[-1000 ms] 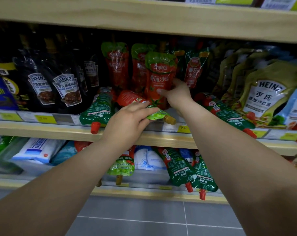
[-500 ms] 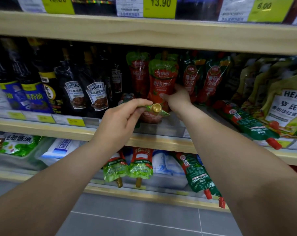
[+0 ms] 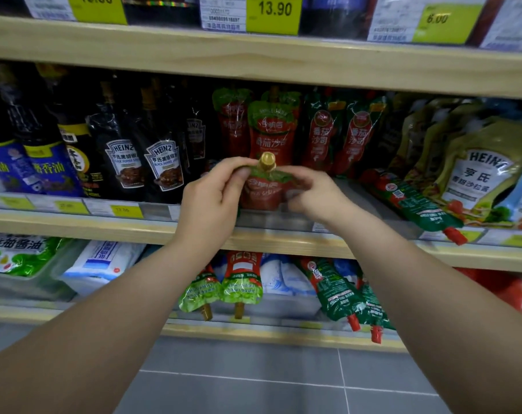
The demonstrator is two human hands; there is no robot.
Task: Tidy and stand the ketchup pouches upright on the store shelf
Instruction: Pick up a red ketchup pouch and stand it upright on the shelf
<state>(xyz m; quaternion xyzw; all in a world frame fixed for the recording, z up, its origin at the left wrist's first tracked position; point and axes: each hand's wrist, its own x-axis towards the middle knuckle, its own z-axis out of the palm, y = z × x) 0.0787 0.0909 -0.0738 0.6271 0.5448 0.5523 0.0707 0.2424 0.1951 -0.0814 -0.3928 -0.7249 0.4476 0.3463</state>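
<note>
At the front edge of the middle shelf (image 3: 104, 227), head view, the held pouch (image 3: 261, 194) stands upright. Its gold cap (image 3: 267, 161) points up, and its red body sits below a green top band. It is positioned between the two hands, with its lower part at the shelf's front lip. Whether its base touches the shelf board cannot be told.

Left hand (image 3: 214, 201): closed in a pinch. Thumb and forefinger grip the green top band just left of the cap, and the other fingers are curled below. The pouch lies to the right of this hand, at fingertip level.

Right hand (image 3: 313, 195): fingers curled round the pouch's upper right edge, gripping it just right of the cap. The pouch lies to the left of this hand. Both forearms reach in from the bottom corners of the frame.

Directly behind the held pouch, the standing ketchup pouches (image 3: 271, 130) form an upright row. To the right of the right hand, apart from it, a fallen pouch (image 3: 415, 204) lies on its side. Its red cap (image 3: 455, 236) overhangs the shelf's front edge.

Black pepper sauce pouches (image 3: 164, 168) stand to the left of the left hand. Salad dressing pouches (image 3: 477, 174) lean back at the far right. On the lower shelf (image 3: 283, 334), hanging pouches (image 3: 241, 282) point cap-down over the front edge. A yellow price label (image 3: 273, 13) reading 13.90 is fixed above the upper shelf (image 3: 253, 58). Grey floor tiles (image 3: 253, 383) show below.
</note>
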